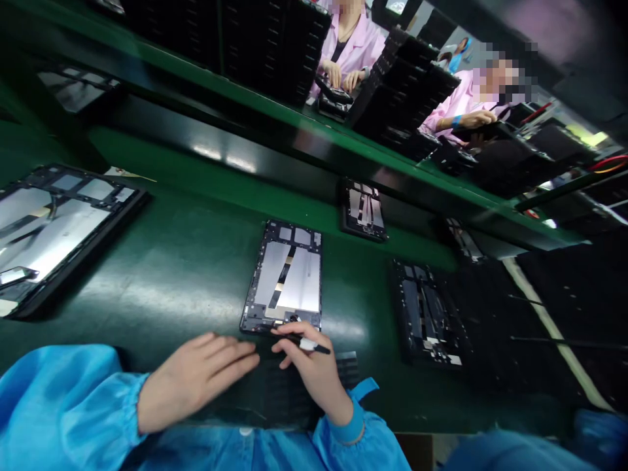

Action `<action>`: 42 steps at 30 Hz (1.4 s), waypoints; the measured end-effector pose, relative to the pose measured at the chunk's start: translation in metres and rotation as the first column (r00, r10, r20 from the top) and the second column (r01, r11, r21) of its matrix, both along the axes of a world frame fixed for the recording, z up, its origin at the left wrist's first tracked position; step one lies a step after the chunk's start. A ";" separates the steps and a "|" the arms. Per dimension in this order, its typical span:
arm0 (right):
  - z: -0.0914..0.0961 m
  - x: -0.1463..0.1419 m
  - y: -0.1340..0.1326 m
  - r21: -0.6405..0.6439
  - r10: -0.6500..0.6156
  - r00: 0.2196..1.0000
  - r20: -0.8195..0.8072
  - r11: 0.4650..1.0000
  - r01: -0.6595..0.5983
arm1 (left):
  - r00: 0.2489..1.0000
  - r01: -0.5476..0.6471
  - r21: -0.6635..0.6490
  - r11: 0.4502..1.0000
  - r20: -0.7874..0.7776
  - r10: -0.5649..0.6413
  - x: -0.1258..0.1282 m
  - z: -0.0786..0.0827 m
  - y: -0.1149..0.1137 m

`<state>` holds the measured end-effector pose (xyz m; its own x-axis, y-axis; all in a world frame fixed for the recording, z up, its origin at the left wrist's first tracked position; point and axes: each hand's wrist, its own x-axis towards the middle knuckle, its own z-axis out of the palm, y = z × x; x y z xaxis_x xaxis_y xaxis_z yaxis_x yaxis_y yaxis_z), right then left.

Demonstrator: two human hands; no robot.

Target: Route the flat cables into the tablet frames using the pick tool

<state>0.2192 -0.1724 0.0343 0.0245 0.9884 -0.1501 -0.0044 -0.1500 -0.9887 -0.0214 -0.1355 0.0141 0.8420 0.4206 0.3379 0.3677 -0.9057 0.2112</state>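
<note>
An opened tablet [304,281] lies in front of me with its silver inside facing up and a black ribbon cable slanting across it. At its lower edge, my right hand [309,360] pinches a slim black-and-white pen-like tool [309,344] between thumb and fingers; its exact kind I cannot make out. The tool's far end is hidden by the fingers, near the tablet's bottom edge. My left hand [201,376] rests with fingers stretched out, palm down, just below the tablet's lower left corner, holding nothing. Beneath my right hand lies a dark glossy sheet of strips [348,369].
More opened tablets lie on the green table [181,261]: a left tablet [63,216], a right tablet [426,314] and a back tablet [364,209]. Behind a raised ledge [235,85], stacks of black trays [275,46] stand before co-workers in pink [363,39].
</note>
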 end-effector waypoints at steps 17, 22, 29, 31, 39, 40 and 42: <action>-0.002 0.002 -0.014 -0.042 0.119 0.898 0.424 0.993 -0.111 | 0.987 0.158 -0.083 0.984 -0.007 -0.159 -0.003 0.004 0.001; 0.002 -0.004 -0.009 -0.024 0.168 0.845 0.507 0.983 -0.181 | 0.989 0.146 -0.112 0.983 -0.019 -0.149 -0.005 0.005 0.002; -0.008 -0.007 -0.013 0.013 0.114 0.894 0.434 0.991 -0.132 | 0.991 0.128 -0.131 0.983 -0.023 -0.132 -0.005 0.005 -0.001; -0.008 -0.004 -0.015 -0.002 0.078 0.954 0.289 0.997 -0.081 | 0.992 0.122 -0.127 0.984 -0.010 -0.124 -0.005 0.003 -0.003; 0.011 0.005 0.033 -0.118 0.016 1.000 -0.016 0.993 -0.018 | 0.996 0.051 -0.084 0.995 0.074 -0.045 -0.005 0.009 0.022; 0.011 0.004 0.041 -0.143 0.045 0.999 -0.024 0.989 -0.048 | 0.996 0.026 -0.055 0.998 0.089 -0.021 -0.004 0.010 0.028; 0.011 0.001 0.053 -0.186 0.089 0.996 -0.020 0.978 -0.091 | 0.993 -0.011 -0.003 1.000 0.119 0.011 -0.002 0.011 0.036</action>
<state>0.2202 -0.1196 0.0450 -0.0659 0.9412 -0.3314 0.0060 -0.3318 -0.9433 -0.0238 -0.0994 0.0248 0.7909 0.4309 0.4346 0.3499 -0.9010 0.2566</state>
